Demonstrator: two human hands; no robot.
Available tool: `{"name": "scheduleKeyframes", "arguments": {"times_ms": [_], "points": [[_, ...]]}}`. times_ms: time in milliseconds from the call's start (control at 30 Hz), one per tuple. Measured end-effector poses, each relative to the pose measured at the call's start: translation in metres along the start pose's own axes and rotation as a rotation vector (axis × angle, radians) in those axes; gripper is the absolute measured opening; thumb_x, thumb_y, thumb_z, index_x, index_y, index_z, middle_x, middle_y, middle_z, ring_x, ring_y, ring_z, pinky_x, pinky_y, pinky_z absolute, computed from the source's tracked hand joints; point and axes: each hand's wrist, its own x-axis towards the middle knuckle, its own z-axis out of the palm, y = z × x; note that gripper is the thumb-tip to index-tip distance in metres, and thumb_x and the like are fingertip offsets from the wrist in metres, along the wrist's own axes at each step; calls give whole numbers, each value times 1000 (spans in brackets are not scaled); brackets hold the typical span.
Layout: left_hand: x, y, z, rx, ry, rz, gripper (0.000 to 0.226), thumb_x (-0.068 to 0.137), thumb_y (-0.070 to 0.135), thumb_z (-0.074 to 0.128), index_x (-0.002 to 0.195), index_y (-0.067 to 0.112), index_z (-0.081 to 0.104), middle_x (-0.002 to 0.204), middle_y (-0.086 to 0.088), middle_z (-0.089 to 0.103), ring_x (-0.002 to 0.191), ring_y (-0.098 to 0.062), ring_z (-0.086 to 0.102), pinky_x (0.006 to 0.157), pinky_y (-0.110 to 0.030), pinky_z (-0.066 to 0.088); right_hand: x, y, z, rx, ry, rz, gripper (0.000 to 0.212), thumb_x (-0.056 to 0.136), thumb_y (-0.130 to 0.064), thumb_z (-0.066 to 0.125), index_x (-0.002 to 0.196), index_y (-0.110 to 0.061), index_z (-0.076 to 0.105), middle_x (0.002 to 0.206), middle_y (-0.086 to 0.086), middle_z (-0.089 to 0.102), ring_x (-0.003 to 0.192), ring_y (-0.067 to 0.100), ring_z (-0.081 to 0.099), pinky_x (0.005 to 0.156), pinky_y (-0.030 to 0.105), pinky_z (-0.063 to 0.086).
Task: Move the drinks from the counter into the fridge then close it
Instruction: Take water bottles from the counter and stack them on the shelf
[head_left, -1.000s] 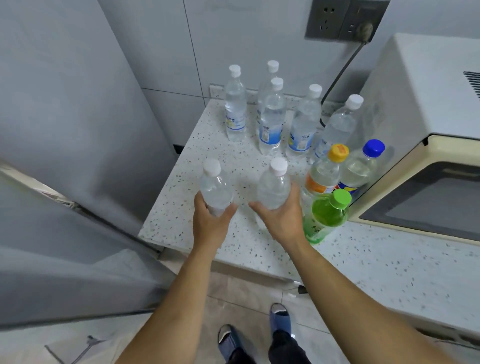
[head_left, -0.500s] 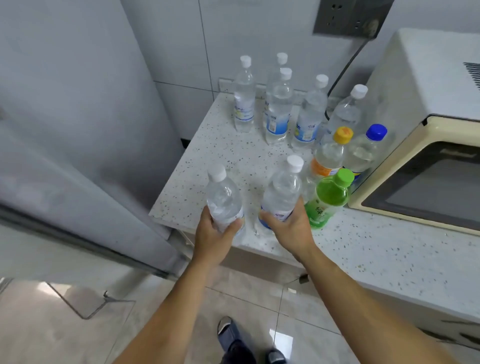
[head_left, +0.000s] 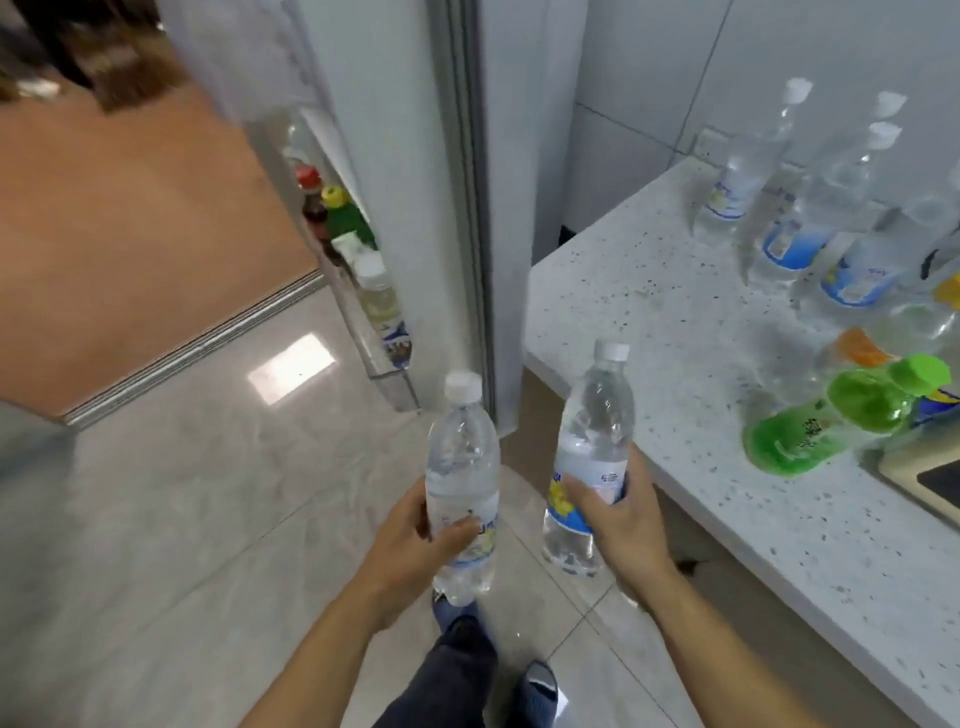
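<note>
Your left hand (head_left: 410, 540) grips one water bottle (head_left: 461, 483), your right hand (head_left: 621, 514) grips another water bottle (head_left: 592, 447), both upright, left of the counter (head_left: 675, 332).

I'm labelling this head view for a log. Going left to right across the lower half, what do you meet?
Left hand → water bottle it holds → second water bottle → right hand gripping it → speckled counter → green drink bottle.

Counter (head_left: 675, 332) (bottles (head_left: 789, 249) on it) stands right of the fridge (head_left: 395, 156).
</note>
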Motion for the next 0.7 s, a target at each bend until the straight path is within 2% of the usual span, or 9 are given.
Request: {"name": "scheduleKeyframes", "arguments": {"times_ms": [133, 233, 300, 367, 433, 533, 700], "points": [[-43, -24, -51, -95, 169, -53, 50, 76, 30, 76, 123, 20, 60, 114, -2, 73, 104, -21, 70, 81, -30, 58, -28, 20, 71, -65, -138, -92, 56, 77, -4, 80, 113, -40, 55, 96, -13, 67, 81, 3, 67, 64, 14, 52], [-71, -38, -91, -214, 293, -50, 58, 76, 37, 74, 127, 14, 58, 119, -8, 71, 107, -26, 70, 83, -33, 58, -37, 19, 127, -100, -277, -112, 60, 76, -17, 81, 113, -54, 51, 105, -18, 65, 92, 3, 67, 72, 16, 54], [-86, -42, -117, -306, 383, -44, 72, 70, 47, 81, 128, 12, 58, 119, -10, 71, 107, -29, 69, 81, -35, 59, -38, 15, 165, -122, -356, -129, 59, 75, -22, 79, 111, -58, 49, 105, -24, 65, 92, 0, 67, 71, 13, 53], [-97, -43, -146, -360, 472, -26, 88, 59, 58, 87, 127, 11, 58, 118, -11, 71, 107, -31, 69, 80, -36, 59, -37, 12, 204, -135, -413, -148, 58, 76, -20, 81, 109, -57, 50, 102, -24, 65, 90, 1, 68, 69, 12, 53], [-107, -45, -179, -381, 547, -7, 93, 53, 63, 87, 125, 13, 59, 117, -10, 72, 107, -30, 69, 85, -40, 58, -35, 10, 244, -153, -456, -167, 56, 76, -17, 82, 105, -54, 51, 97, -22, 65, 85, 2, 68, 66, 13, 52], [-117, -48, -234, -381, 611, 9, 92, 51, 67, 86, 124, 17, 60, 115, -9, 72, 106, -30, 69, 90, -47, 55, -32, 7, 305, -152, -506, -160, 51, 75, -16, 83, 101, -49, 53, 93, -16, 66, 78, 6, 67, 65, 16, 53], [-116, -40, -326, -388, 680, 58, 89, 53, 68, 85, 123, 19, 60, 113, -9, 73, 104, -30, 70, 89, -48, 56, -26, 2, 404, -145, -531, -136, 45, 75, -16, 83, 97, -42, 54, 87, -13, 66, 75, 7, 67, 62, 20, 55]]}}
